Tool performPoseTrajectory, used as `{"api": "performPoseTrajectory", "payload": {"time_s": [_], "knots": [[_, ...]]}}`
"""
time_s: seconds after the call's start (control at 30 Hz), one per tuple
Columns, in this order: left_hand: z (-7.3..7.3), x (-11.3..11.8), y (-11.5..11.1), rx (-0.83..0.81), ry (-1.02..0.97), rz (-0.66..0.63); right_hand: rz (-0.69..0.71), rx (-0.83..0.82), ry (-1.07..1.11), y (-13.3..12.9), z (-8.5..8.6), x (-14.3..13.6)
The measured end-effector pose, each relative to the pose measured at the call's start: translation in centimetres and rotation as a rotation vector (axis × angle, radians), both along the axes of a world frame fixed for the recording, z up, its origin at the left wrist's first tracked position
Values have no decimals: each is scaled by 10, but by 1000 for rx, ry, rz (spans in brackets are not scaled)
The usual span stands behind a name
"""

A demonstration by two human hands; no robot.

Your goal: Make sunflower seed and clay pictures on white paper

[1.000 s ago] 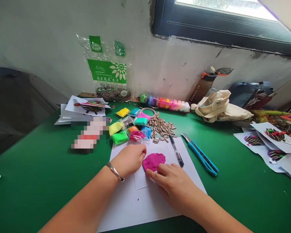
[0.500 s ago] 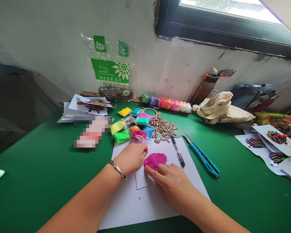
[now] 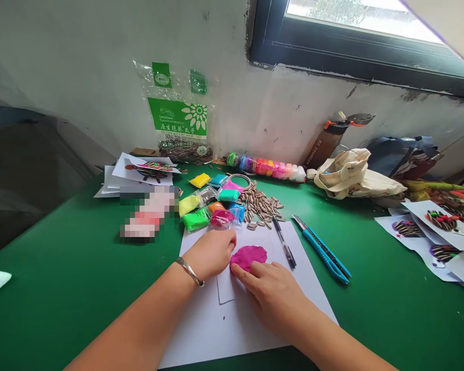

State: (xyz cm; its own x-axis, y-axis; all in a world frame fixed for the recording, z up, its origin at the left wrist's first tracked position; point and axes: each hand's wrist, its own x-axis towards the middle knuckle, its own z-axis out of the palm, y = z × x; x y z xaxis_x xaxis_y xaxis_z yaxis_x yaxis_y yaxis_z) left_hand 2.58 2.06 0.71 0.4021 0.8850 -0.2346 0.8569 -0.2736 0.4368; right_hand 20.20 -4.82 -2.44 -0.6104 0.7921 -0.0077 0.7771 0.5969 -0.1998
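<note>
Only readable stuff: the brown bottle [image 3: 321, 146] against the wall says "BE YOUNGER" down its side. The green seed bag [image 3: 179, 118] has Chinese characters, too small to read.

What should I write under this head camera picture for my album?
Both hands, left hand and right hand, press pink clay on paper.

On a white sheet [image 3: 251, 319], the left hand [image 3: 212, 252] touches the pink clay disc [image 3: 249, 255] at nine o'clock, the right hand [image 3: 274, 291] presses at six.
</note>
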Motion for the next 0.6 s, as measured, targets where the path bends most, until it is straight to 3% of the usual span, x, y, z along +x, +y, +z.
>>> {"api": "performPoseTrajectory", "payload": {"time_s": [0.6], "knots": [[1,-1,-1,-11,-6,11,-97,-4,-26,7,-6,-3]]}}
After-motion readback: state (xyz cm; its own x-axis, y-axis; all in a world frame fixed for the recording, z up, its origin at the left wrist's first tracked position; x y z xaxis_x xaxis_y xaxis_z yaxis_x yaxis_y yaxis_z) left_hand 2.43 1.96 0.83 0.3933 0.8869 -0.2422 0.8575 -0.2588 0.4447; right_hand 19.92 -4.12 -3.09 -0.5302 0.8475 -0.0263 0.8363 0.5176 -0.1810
